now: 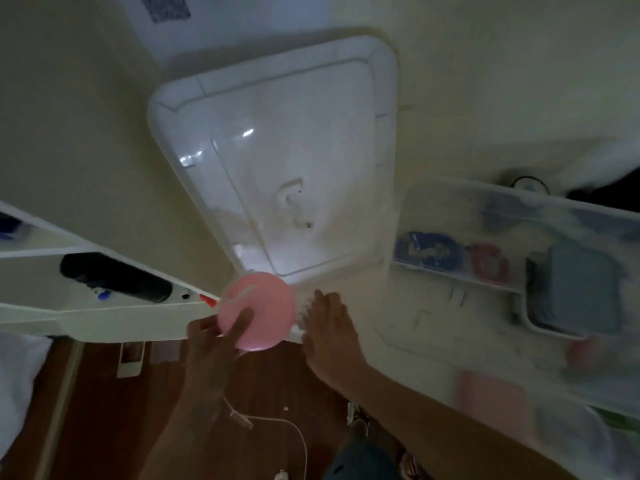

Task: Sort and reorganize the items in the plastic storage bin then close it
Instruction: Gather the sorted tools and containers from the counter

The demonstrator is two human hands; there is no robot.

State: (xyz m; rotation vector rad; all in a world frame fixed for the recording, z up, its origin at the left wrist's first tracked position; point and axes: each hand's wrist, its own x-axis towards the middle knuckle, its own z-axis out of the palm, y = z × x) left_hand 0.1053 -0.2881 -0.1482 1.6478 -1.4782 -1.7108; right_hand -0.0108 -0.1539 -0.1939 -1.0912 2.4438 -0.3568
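Pink disc in the left hand, bin off to the right
Left hand [214, 336] pinches the pink disc [258, 311]; right hand [329, 327] spread flat beside it, nearer the storage bin [512, 289]; white lid [277, 161] lies just beyond

- No text, label, brand, number or sign can be read anywhere; the frame is dim and blurred.
- A blue packet [427, 249] in the clear plastic storage bin [571, 216], well to the right of the right hand's fingers [320, 303], bears a print, but its marks are too smeared to make out.
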